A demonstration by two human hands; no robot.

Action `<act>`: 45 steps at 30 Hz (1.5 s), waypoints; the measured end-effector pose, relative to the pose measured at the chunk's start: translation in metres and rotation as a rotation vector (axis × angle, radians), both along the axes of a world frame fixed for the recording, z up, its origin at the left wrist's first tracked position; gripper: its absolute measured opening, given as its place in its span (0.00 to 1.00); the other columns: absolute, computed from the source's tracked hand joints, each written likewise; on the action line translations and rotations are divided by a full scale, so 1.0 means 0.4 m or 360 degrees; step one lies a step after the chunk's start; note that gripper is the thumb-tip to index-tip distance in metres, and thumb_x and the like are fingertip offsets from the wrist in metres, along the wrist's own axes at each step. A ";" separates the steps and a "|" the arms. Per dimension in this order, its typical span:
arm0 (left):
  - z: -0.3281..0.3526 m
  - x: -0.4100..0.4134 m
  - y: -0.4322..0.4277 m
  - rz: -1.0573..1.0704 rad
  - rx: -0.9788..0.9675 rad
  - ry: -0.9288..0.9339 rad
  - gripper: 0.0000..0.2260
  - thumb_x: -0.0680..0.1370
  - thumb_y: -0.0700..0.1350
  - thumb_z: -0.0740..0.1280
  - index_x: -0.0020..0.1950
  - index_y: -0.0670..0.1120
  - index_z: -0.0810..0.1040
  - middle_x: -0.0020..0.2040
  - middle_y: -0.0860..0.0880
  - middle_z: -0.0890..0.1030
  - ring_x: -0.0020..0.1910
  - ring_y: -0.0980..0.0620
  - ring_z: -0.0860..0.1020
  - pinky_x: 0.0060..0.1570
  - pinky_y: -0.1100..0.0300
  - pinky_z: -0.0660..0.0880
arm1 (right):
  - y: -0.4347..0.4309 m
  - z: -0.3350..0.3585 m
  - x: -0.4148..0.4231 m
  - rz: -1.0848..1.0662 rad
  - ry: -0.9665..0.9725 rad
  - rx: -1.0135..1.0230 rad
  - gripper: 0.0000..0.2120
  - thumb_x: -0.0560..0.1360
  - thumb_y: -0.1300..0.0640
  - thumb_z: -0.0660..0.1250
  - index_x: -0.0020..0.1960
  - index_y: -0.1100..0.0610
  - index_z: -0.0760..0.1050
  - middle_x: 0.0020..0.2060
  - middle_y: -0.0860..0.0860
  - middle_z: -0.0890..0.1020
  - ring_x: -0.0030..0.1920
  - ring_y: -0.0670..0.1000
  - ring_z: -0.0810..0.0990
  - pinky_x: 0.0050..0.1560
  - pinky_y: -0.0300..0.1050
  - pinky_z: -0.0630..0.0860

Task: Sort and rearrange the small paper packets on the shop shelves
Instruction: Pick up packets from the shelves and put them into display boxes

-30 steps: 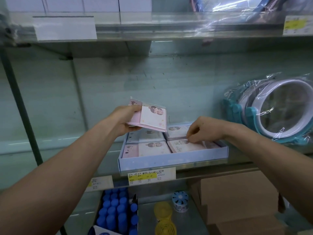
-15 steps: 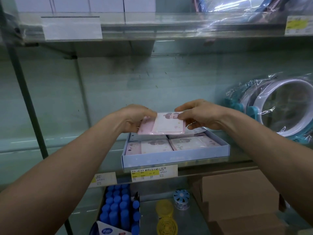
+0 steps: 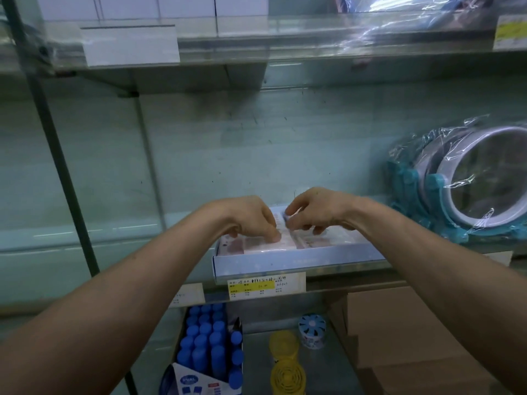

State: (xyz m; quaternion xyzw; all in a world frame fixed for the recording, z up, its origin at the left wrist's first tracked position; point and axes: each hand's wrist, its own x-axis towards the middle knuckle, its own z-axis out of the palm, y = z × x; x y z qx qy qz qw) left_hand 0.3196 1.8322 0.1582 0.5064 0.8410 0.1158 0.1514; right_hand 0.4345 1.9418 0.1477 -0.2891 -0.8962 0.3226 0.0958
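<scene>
Blue-capped bottles [image 3: 205, 340]: boxed on the lower shelf, at the left.
Left hand [image 3: 248, 220]: fingers curled down, tips touching the packets; blur hides any grip.
Packets [image 3: 309, 242]: flat in the pale blue tray [image 3: 285, 263] on the middle shelf.
Right hand [image 3: 316, 212]: fingers curled over the tray's back row; grip unclear.
Plastic-wrapped rings [image 3: 470, 189]: far right.

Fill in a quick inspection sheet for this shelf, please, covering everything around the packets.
Surface: shelf carrying a pale blue tray.
Job's things: pink paper packets lying flat in the tray.
Clutter: blue-capped bottles, yellow discs and cardboard boxes on the shelf below.
Hands: left hand and right hand both down on the packets; grip too blurred to tell.
Cables: nothing seen.
Surroundings: plastic-wrapped round items at right; price label under the tray.
</scene>
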 end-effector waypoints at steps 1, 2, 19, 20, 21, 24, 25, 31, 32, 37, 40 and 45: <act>-0.001 0.001 0.000 0.0000 -0.0008 0.0041 0.17 0.75 0.50 0.70 0.63 0.50 0.78 0.63 0.50 0.76 0.59 0.48 0.74 0.59 0.53 0.73 | 0.006 0.007 0.011 0.0013 -0.0035 0.0046 0.18 0.74 0.57 0.70 0.63 0.55 0.76 0.55 0.51 0.78 0.49 0.49 0.76 0.47 0.40 0.76; 0.001 0.005 0.000 -0.0005 0.0000 0.0086 0.17 0.75 0.50 0.69 0.64 0.49 0.78 0.64 0.50 0.76 0.59 0.48 0.74 0.58 0.55 0.72 | 0.012 0.014 0.022 0.0040 -0.0109 0.0088 0.17 0.74 0.56 0.70 0.63 0.52 0.76 0.56 0.50 0.77 0.53 0.49 0.76 0.50 0.41 0.75; -0.003 0.047 -0.013 -0.0035 -0.0174 0.0173 0.18 0.79 0.52 0.64 0.68 0.53 0.73 0.67 0.51 0.73 0.64 0.49 0.72 0.67 0.51 0.68 | 0.013 0.014 0.056 0.0290 -0.0623 0.0411 0.20 0.73 0.45 0.69 0.65 0.45 0.75 0.65 0.45 0.74 0.66 0.51 0.71 0.69 0.54 0.67; -0.003 0.052 -0.018 -0.0010 -0.0133 0.0153 0.18 0.79 0.51 0.64 0.69 0.52 0.73 0.67 0.51 0.73 0.64 0.49 0.72 0.66 0.54 0.67 | 0.008 0.016 0.060 0.0300 -0.0614 0.0415 0.19 0.74 0.46 0.68 0.65 0.45 0.75 0.65 0.45 0.74 0.66 0.51 0.71 0.69 0.54 0.67; -0.002 0.057 -0.024 0.0023 -0.0063 0.0145 0.19 0.78 0.51 0.65 0.69 0.52 0.72 0.67 0.51 0.73 0.63 0.49 0.72 0.64 0.57 0.67 | 0.000 0.020 0.066 0.0307 -0.0585 0.0429 0.18 0.75 0.47 0.67 0.64 0.46 0.75 0.65 0.45 0.75 0.65 0.51 0.71 0.69 0.54 0.68; 0.003 0.079 -0.064 0.0151 0.0343 0.0205 0.20 0.78 0.51 0.65 0.69 0.50 0.72 0.67 0.48 0.74 0.62 0.49 0.73 0.57 0.60 0.66 | -0.037 0.036 0.087 0.0328 -0.0283 0.0571 0.14 0.76 0.51 0.65 0.62 0.49 0.78 0.62 0.46 0.78 0.60 0.49 0.75 0.66 0.47 0.70; 0.004 0.087 -0.086 0.0205 0.0522 0.0206 0.19 0.78 0.51 0.65 0.68 0.50 0.73 0.65 0.47 0.76 0.60 0.49 0.75 0.56 0.61 0.67 | -0.056 0.040 0.098 0.0333 -0.0132 0.0606 0.13 0.77 0.52 0.65 0.60 0.50 0.79 0.59 0.46 0.80 0.58 0.49 0.77 0.62 0.45 0.72; -0.039 0.145 -0.251 0.0480 0.1217 0.0001 0.14 0.77 0.49 0.67 0.62 0.49 0.77 0.50 0.49 0.79 0.43 0.55 0.76 0.44 0.63 0.70 | -0.198 0.020 0.121 0.0515 0.0361 0.0468 0.10 0.77 0.54 0.63 0.49 0.54 0.83 0.45 0.46 0.85 0.47 0.47 0.82 0.46 0.42 0.78; -0.055 0.147 -0.275 0.0545 0.1250 -0.0017 0.15 0.76 0.49 0.68 0.62 0.49 0.77 0.50 0.48 0.79 0.41 0.55 0.75 0.42 0.63 0.71 | -0.225 0.008 0.110 0.0579 0.0390 0.0427 0.09 0.76 0.55 0.64 0.46 0.54 0.83 0.38 0.41 0.84 0.40 0.41 0.81 0.39 0.36 0.77; -0.150 0.120 -0.414 0.0983 0.1224 -0.0024 0.20 0.75 0.49 0.69 0.66 0.49 0.74 0.54 0.46 0.78 0.41 0.51 0.76 0.40 0.61 0.70 | -0.368 -0.079 0.014 0.0866 0.0302 0.0374 0.09 0.76 0.55 0.64 0.43 0.56 0.82 0.33 0.47 0.80 0.35 0.45 0.76 0.34 0.38 0.71; -0.225 0.104 -0.514 0.1232 0.1035 0.0022 0.24 0.75 0.49 0.69 0.70 0.47 0.70 0.58 0.43 0.77 0.54 0.45 0.77 0.49 0.60 0.69 | -0.458 -0.159 -0.047 0.1028 0.0168 0.0344 0.11 0.77 0.55 0.64 0.36 0.53 0.78 0.30 0.46 0.75 0.32 0.45 0.72 0.32 0.41 0.66; -0.345 0.056 -0.663 0.1483 0.0630 -0.0042 0.30 0.73 0.53 0.71 0.71 0.43 0.69 0.68 0.42 0.73 0.65 0.46 0.73 0.62 0.56 0.69 | -0.625 -0.304 -0.166 0.1164 -0.0137 0.0436 0.10 0.76 0.55 0.62 0.44 0.61 0.77 0.39 0.55 0.79 0.40 0.55 0.76 0.29 0.41 0.65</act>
